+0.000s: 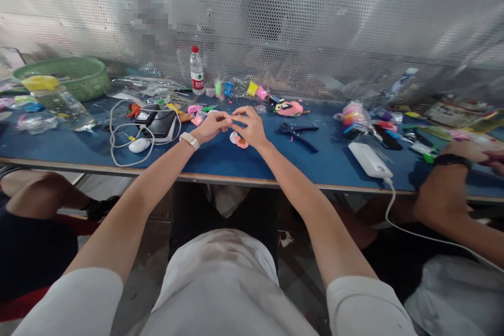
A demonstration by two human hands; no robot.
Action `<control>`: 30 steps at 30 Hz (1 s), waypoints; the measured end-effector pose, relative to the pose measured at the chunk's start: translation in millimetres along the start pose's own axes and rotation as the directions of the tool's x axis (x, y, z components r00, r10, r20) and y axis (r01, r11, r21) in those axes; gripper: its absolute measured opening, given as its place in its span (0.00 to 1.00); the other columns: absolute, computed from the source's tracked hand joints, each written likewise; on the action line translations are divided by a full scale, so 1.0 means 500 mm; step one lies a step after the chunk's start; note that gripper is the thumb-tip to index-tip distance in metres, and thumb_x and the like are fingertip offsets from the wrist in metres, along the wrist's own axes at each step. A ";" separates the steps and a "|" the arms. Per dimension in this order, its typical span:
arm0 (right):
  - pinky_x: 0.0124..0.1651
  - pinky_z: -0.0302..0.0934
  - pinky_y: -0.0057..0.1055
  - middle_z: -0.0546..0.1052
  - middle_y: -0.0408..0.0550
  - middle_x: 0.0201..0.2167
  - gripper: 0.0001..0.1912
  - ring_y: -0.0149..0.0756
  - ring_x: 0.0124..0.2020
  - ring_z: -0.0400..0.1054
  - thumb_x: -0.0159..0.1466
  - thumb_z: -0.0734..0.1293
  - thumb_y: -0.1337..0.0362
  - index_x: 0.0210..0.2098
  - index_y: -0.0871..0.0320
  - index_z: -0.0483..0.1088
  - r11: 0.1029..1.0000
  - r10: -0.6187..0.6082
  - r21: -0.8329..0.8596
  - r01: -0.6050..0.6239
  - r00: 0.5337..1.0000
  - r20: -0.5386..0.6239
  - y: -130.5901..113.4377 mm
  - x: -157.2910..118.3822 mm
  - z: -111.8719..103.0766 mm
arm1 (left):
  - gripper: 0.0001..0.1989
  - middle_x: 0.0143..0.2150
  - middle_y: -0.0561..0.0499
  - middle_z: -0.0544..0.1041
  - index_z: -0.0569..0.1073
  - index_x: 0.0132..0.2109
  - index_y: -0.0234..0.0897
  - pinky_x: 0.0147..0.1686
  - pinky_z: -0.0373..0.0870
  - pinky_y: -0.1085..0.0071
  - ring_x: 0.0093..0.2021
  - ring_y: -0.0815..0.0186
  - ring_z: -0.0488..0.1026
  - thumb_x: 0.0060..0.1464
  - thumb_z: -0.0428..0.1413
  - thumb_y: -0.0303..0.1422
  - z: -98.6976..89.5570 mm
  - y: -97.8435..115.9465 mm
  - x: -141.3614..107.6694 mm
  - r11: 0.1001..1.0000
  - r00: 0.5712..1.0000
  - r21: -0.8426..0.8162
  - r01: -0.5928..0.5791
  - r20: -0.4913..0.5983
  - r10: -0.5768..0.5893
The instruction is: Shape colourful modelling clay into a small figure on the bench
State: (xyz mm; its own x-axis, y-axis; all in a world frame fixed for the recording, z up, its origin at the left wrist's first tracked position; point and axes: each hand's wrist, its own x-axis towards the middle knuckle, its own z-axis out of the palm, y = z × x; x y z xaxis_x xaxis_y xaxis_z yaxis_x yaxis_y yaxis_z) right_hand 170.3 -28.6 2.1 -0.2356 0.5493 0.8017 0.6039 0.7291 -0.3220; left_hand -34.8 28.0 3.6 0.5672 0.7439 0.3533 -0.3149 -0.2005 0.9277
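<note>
My left hand (212, 125) and my right hand (249, 125) meet at the fingertips above the blue table. Both are closed in a pinch, and whatever lies between the fingers is too small or hidden to make out. Just beneath my right hand lies a small flat piece of white and salmon-pink clay (239, 140). To the left of my left hand rest several bits of pink and green clay (194, 109). A pink clay figure (290, 108) with yellow and black parts lies beyond my right hand. Pliers (298, 135) with dark blue handles lie to its right.
A red-capped water bottle (197, 71) stands at the back. On the left are a white cable with a mouse-shaped plug (139, 145), a yellow-topped bottle (59, 102) and a green basket (84, 79). A white power bank (370, 160) lies right, near another person's arm (444, 205).
</note>
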 end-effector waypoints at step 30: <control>0.44 0.78 0.38 0.78 0.51 0.53 0.21 0.40 0.45 0.74 0.78 0.75 0.44 0.65 0.45 0.84 0.997 0.074 0.033 -0.073 0.997 -0.014 0.008 -0.003 -0.001 | 0.31 0.24 0.56 0.72 0.82 0.35 0.33 0.30 0.68 0.75 0.25 0.74 0.66 0.46 0.84 0.54 0.002 0.018 -0.011 0.989 0.997 -0.136 0.064 0.041 -0.059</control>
State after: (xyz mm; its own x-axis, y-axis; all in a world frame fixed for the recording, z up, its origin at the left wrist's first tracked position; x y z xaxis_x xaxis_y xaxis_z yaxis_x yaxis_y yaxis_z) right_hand 173.6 -26.7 0.0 -0.1800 0.5958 0.7827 0.5937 0.7003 -0.3965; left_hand -39.8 21.5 10.2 0.6154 0.7278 0.3027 -0.3784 -0.0641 0.9234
